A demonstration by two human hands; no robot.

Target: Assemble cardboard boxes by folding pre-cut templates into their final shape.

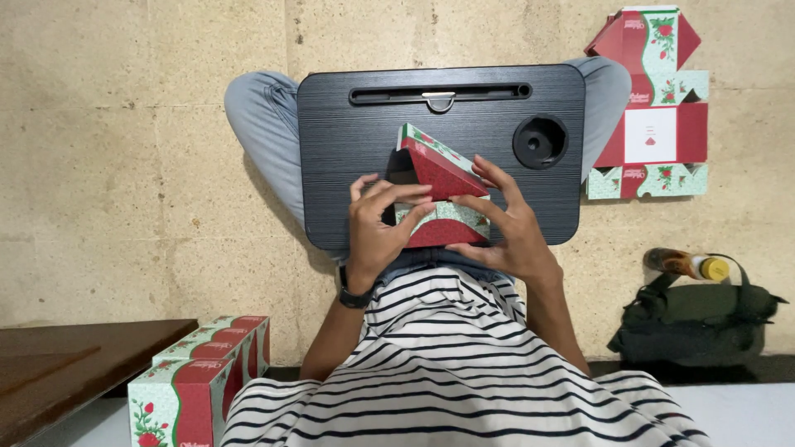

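Note:
A red and pale-green cardboard box (439, 199) with rose prints sits half-folded over a black lap tray (364, 132). Its lid flap stands up and open toward the far side. My left hand (377, 232) grips the box's left side, fingers curled over the front edge; a black watch is on that wrist. My right hand (509, 232) holds the right side, fingers spread along the flap and front panel. The box's inside is mostly hidden by the flap and my fingers.
A flat unfolded box blank (654, 108) lies on the floor at the far right. Two finished boxes (203, 372) stand at the near left beside a brown wooden surface (58, 364). A dark bag (704, 323) with a bottle (687, 265) rests at right. The tray has a round cup recess (540, 142).

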